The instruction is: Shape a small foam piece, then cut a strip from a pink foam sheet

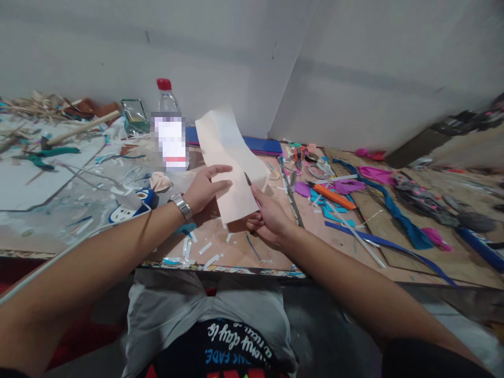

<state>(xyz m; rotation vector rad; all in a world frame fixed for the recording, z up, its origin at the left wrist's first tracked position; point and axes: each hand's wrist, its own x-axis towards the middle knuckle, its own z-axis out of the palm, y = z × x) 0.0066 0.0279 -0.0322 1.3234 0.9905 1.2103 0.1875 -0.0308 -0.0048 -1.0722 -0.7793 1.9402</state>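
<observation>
A cream sheet [232,157], curved along its length, slants upward over the front middle of the table. My left hand [207,188], with a metal-banded watch [181,206] on its wrist, rests on the sheet's left side. Its thumb and forefinger are stretched out and apart across the surface. At the sheet's lower right edge, my right hand [271,216] is closed around a slim dark pointed tool [248,179]. Only the tip shows above the thumb, so its exact kind is unclear. Some right fingers curl beneath the sheet's edge.
Behind the sheet stand a red-capped bottle [169,100] and a long blue case [262,146]. Small paper scraps [205,248] litter the front. Right lie an orange cutter [334,196] and a blue strip [394,207]; left, green-handled pliers [43,157] and a blue-white device [134,206].
</observation>
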